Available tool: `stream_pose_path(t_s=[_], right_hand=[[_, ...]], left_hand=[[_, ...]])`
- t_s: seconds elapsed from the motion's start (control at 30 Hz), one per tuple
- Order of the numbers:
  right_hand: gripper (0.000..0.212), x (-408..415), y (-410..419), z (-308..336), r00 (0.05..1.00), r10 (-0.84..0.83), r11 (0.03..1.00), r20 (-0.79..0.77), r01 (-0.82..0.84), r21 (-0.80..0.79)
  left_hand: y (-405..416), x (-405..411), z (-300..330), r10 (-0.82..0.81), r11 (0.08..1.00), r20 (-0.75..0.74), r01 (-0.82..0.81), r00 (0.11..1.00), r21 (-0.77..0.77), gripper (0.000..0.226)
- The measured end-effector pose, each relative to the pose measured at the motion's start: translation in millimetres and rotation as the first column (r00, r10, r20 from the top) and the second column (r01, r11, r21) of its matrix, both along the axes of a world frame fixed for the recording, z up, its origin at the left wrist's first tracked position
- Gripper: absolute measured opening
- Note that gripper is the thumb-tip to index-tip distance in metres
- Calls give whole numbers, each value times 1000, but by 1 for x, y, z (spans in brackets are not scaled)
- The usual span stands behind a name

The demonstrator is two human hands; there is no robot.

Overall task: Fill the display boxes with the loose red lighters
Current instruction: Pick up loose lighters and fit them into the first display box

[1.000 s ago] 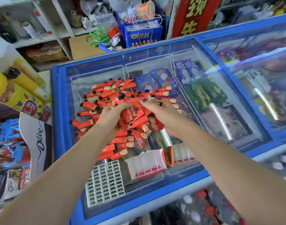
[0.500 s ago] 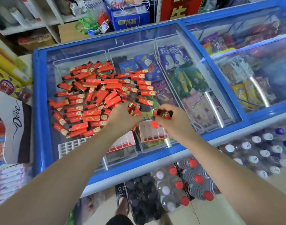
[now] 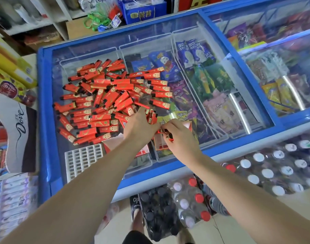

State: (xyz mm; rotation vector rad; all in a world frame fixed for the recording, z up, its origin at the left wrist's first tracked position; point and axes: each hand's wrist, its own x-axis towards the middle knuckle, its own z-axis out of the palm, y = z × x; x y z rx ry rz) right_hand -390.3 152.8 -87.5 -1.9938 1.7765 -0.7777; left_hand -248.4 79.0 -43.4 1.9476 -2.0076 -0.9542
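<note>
Over the freezer lid, left hand grip and right hand grip each clutching red lighters

Loose red lighters heaped behind red-and-white display boxes.

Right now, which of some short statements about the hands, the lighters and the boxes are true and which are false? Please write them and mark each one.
1. Both hands hold lighters. True: the left hand grips a bunch of lighters, and the right hand holds a few.
2. The loose pile lies on the freezer lid. True.
3. The white grid tray is full of lighters. False: its cells show no lighters.
4. The pile lies to the right of the hands. False: it lies to their left and beyond them.
5. A red display box sits under the right hand. True, partly hidden by the hand.
</note>
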Motion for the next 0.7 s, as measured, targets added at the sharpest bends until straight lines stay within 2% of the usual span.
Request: stream_pose_path(t_s=[0.17, 0.27, 0.37, 0.53, 0.63, 0.7], right_hand=[[21, 6, 1, -9, 996, -40, 999, -79, 39, -19], [31, 9, 2, -5, 996, -40, 999, -78, 40, -3], [19, 11, 2, -5, 995, -16, 999, -99, 13, -32], [31, 16, 1, -3, 997, 17, 1000, -74, -18, -5], [29, 14, 1, -4, 994, -5, 1000, -112, 5, -3], [20, 13, 1, 0, 994, -67, 998, -82, 68, 16]], left_hand=[[-3, 2, -7, 24, 1000, -14, -24, 1000, 17, 37], [-5, 3, -7, 39, 998, -12, -39, 999, 41, 39], [-9, 4, -7, 94, 992, -77, -87, 993, 88, 38], [-13, 9, -5, 103, 988, -124, -88, 987, 126, 35], [-14, 11, -6, 104, 985, -139, -83, 985, 148, 35], [-13, 11, -6, 97, 985, -144, -75, 985, 153, 35]])
